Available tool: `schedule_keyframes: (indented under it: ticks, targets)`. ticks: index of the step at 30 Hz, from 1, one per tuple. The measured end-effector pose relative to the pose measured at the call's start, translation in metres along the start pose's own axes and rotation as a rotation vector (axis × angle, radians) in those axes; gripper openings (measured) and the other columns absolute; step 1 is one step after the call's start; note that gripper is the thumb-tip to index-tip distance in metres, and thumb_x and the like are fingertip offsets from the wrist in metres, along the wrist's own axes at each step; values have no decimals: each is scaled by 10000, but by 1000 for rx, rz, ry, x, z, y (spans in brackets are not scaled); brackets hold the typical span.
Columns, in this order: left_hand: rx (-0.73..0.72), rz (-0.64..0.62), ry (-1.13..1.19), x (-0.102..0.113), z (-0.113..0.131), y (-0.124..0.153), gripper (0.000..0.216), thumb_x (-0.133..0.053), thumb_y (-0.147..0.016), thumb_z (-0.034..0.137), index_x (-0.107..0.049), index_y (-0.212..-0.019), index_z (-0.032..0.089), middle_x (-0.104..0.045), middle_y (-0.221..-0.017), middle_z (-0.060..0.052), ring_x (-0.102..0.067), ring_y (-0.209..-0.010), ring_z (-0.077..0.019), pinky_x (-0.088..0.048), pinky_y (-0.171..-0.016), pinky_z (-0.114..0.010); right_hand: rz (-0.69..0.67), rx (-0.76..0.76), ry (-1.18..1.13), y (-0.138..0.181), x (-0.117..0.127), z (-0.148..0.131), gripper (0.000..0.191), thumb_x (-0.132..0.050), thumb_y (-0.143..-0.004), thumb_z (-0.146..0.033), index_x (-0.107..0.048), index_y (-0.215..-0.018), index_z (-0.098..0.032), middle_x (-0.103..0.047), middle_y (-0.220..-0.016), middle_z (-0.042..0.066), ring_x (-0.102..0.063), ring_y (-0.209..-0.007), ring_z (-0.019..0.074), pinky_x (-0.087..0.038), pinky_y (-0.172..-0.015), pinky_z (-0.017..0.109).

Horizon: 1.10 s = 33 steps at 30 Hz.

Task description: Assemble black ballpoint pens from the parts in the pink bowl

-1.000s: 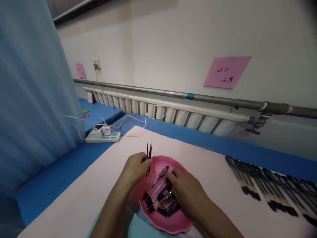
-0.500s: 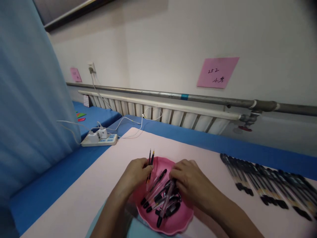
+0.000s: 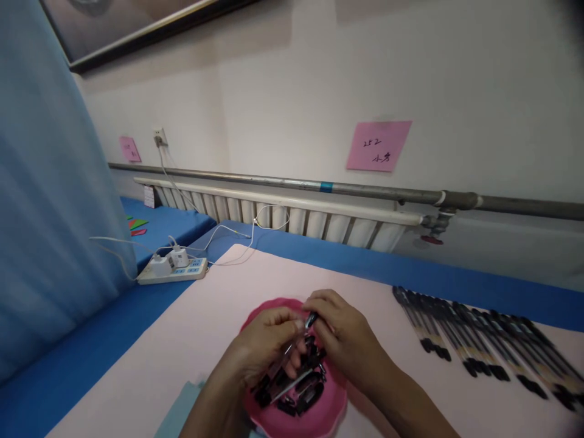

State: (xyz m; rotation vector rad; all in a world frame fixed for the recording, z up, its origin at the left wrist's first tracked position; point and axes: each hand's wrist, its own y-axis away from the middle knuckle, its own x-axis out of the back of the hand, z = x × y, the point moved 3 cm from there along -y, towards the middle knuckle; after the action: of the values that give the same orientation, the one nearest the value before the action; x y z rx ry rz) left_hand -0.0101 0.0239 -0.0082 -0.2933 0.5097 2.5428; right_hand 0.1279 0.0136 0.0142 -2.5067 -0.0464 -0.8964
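Left hand (image 3: 269,340) is pinching a pen (image 3: 311,320) over the pink bowl (image 3: 326,420), right hand (image 3: 347,334) is gripping that pen's black end, wrists angling inward. Bowl's sitting on a pink-covered surface (image 3: 150,371), more pens (image 3: 465,322) lying off right, a radiator (image 3: 314,224) running along the wall (image 3: 274,97).

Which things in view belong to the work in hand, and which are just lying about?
Likely in the work:
pen being handled
pink bowl
pen parts in the bowl
pens laid out at right

Apparently just lying about:
power strip
white cable
coloured pieces, far left
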Motion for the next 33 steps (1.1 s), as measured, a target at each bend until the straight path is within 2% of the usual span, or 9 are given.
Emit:
schedule_keyframes:
  ticks: [4,7,12,18,21,23,26,29,33]
  targets:
    - [-58,12,159,-6,1,-5,267,-656,-714,389,-542,-699,147,-513,-508,39,-373,-331,-38,-256,-335,-170,178,-429,-603,1,-3,12,317,-497,-798,-269,-553,-1106,-217,-652,-965,44,-606,-738,172,-479,-738,339]
    - [-74,10,224,-9,-1,-7,257,-655,-730,376,-559,-772,142,-531,-561,26,-376,-368,-35,-224,-337,-160,127,-531,-876,2,-15,8,319,-513,-820,-423,-574,-1045,-205,-672,-915,48,-610,-646,167,-487,-626,310]
    - [-24,-38,262,-15,-6,-6,256,-659,-726,359,-581,-810,131,-557,-607,-4,-412,-413,-49,-218,-347,-165,176,-519,-870,3,-19,6,253,-525,-820,-449,-578,-825,-202,-673,-857,39,-591,-639,152,-465,-552,252]
    - [15,-44,186,-9,-9,-4,235,-664,-718,279,-625,-884,117,-563,-612,3,-391,-392,-28,-174,-342,-157,393,-597,-1032,-2,-6,19,230,-594,-763,-421,-565,-799,-195,-668,-819,37,-577,-671,148,-458,-580,255]
    - [-13,-22,154,0,-5,-3,257,-657,-730,304,-620,-912,127,-565,-582,12,-377,-362,-25,-186,-338,-162,452,-584,-971,-4,4,22,222,-574,-767,-416,-571,-777,-194,-667,-812,30,-569,-700,146,-442,-609,256]
    - [-36,22,141,8,0,-2,287,-660,-728,340,-604,-930,144,-546,-558,31,-359,-352,-23,-170,-336,-158,307,-535,-821,-5,6,20,184,-567,-771,-376,-577,-764,-192,-647,-757,10,-558,-692,145,-431,-626,259]
    - [-69,120,135,23,9,-1,321,-665,-716,390,-583,-924,160,-504,-541,59,-315,-353,-12,-134,-341,-148,-71,-417,-527,-2,-1,11,52,-547,-740,-213,-587,-719,-189,-583,-666,-31,-521,-653,129,-404,-612,239]
    - [-89,196,131,34,15,2,326,-655,-722,407,-575,-919,160,-487,-545,68,-303,-365,-8,-129,-348,-145,-372,-285,-262,7,-10,1,160,-469,-656,-72,-577,-650,-190,-547,-620,-47,-478,-588,107,-364,-545,212]
    - [-103,216,130,39,16,4,316,-646,-728,410,-569,-908,162,-471,-535,74,-312,-373,-11,-130,-352,-146,-583,-138,37,20,-13,-10,213,-425,-561,6,-524,-538,-181,-529,-538,-58,-442,-515,84,-337,-534,205]
